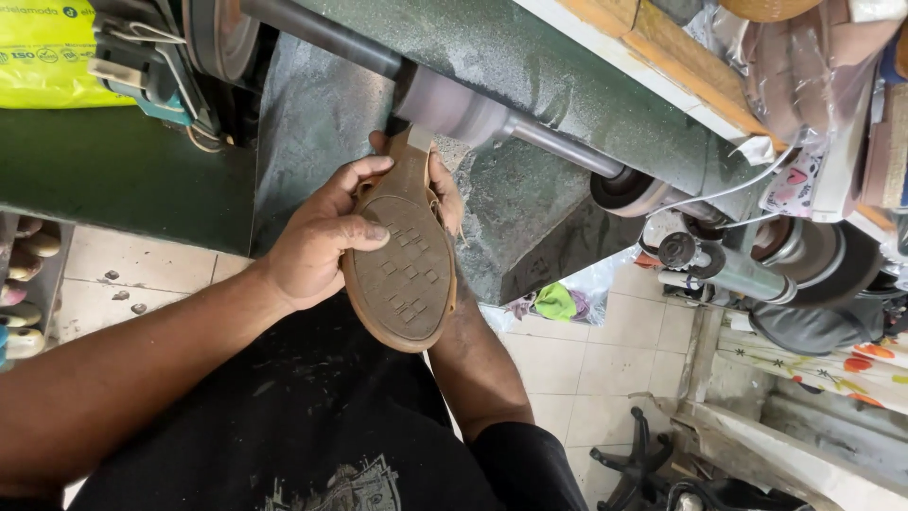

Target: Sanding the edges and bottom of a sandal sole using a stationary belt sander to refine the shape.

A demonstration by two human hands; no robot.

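Pale square-tiled floor (pixel 605 364), dusty, w/ small bits of debris at left. Big green speckled metal machine housing (pixel 530 203) fills the centre. Rack of shoes (pixel 21 284) at far left edge. Black swivel-chair base (pixel 638 468) bottom right, near floral-patterned cloth (pixel 832 369). Even daylight-ish light.

shoe (pixel 402 270) | brown, flat, turned bottom up | sole has small square bumps, looks dusty | held up in the air, tilted | narrow end touches the grey spinning wheel (pixel 454 109) | wide round end points toward the person
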